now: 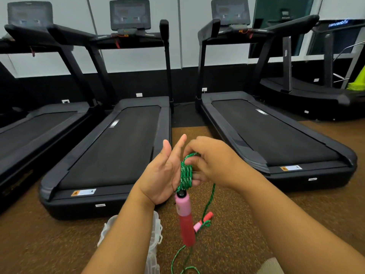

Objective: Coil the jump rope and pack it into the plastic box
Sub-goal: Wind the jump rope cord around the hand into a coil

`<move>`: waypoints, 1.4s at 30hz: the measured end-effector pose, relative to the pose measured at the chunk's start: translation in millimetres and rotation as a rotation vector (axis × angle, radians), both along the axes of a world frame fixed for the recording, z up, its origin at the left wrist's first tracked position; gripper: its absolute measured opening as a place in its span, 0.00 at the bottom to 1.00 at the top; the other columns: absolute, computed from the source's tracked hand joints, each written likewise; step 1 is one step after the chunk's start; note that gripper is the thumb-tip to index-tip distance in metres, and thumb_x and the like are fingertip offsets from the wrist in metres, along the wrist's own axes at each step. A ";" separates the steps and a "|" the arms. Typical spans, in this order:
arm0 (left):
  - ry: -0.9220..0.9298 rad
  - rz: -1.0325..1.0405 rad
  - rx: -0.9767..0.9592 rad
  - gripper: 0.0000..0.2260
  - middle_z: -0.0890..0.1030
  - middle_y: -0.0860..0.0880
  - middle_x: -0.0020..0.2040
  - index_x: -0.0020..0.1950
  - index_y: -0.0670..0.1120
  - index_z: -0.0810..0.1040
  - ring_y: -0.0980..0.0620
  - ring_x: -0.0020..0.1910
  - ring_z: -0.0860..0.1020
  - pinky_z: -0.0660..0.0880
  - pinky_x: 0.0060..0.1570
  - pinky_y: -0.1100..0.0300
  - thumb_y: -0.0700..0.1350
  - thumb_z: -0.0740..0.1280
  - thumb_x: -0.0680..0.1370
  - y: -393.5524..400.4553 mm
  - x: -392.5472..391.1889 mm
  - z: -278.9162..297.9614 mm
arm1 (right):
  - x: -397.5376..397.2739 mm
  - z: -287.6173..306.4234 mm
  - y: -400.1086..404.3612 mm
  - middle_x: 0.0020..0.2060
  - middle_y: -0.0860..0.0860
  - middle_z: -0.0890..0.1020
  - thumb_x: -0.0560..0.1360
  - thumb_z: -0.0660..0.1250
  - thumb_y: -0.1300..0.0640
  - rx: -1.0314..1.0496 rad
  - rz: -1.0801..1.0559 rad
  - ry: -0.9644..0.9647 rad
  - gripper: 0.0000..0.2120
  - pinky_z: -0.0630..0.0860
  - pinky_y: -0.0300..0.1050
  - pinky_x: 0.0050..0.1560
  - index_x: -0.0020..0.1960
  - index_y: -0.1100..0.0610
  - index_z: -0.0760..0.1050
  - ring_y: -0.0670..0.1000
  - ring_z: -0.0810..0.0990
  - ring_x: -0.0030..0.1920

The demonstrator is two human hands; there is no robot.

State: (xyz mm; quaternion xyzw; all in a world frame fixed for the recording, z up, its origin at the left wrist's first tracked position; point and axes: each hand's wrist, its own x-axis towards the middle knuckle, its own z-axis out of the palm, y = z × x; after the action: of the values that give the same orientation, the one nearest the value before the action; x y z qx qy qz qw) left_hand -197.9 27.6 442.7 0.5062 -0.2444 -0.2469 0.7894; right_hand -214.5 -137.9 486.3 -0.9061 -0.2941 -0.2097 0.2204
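Note:
A green jump rope (186, 175) is wound in several turns round the fingers of my left hand (162, 175), whose thumb and forefinger stand straight, palm toward me. My right hand (213, 161) pinches the rope at the top of the coil, fingers curled over it. One pink-and-red handle (184, 218) hangs straight down below the coil. The loose rope runs down to the floor, where the second handle (204, 221) lies. The clear plastic box (155, 232) sits on the floor under my left forearm, which hides part of it.
Black treadmills (110, 147) stand in a row just ahead on the brown speckled floor (246, 224); one is straight in front of my hands, another (272, 135) to the right. Yellow-green cones (357, 82) are stacked at the far right.

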 end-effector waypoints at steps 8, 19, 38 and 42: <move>-0.015 -0.156 -0.030 0.43 0.74 0.24 0.58 0.78 0.63 0.49 0.34 0.51 0.80 0.78 0.50 0.50 0.74 0.60 0.67 1.8 -4.0 10.3 | 25.3 -12.2 -12.3 0.42 0.44 0.82 0.75 0.69 0.58 0.400 -0.048 0.206 0.04 0.76 0.44 0.51 0.45 0.49 0.78 0.44 0.79 0.47; -0.102 -0.057 -0.096 0.37 0.71 0.27 0.66 0.77 0.64 0.46 0.30 0.62 0.74 0.76 0.58 0.49 0.70 0.58 0.73 -1.2 -0.2 12.7 | 15.6 -56.7 -4.4 0.44 0.48 0.82 0.77 0.62 0.64 0.471 -0.104 0.405 0.11 0.72 0.30 0.38 0.51 0.51 0.78 0.46 0.79 0.44; -0.196 0.337 0.008 0.29 0.68 0.41 0.73 0.77 0.66 0.45 0.45 0.67 0.75 0.68 0.66 0.52 0.65 0.48 0.76 13.1 14.6 6.6 | -18.1 -37.5 1.1 0.38 0.43 0.75 0.77 0.65 0.49 -0.032 0.122 0.081 0.09 0.73 0.45 0.43 0.48 0.53 0.79 0.44 0.73 0.40; -0.118 0.297 0.027 0.29 0.70 0.41 0.72 0.76 0.68 0.47 0.44 0.65 0.76 0.68 0.67 0.46 0.68 0.49 0.76 13.1 12.5 4.2 | -19.8 -18.8 -0.7 0.41 0.44 0.79 0.77 0.64 0.48 -0.010 0.131 0.066 0.09 0.76 0.46 0.45 0.49 0.53 0.79 0.45 0.76 0.43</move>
State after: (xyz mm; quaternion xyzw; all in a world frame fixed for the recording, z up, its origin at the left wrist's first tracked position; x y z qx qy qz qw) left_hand -185.4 40.7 446.9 0.5608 -0.2093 -0.1004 0.7948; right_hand -234.3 -138.6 467.5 -0.8924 -0.3465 -0.1633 0.2387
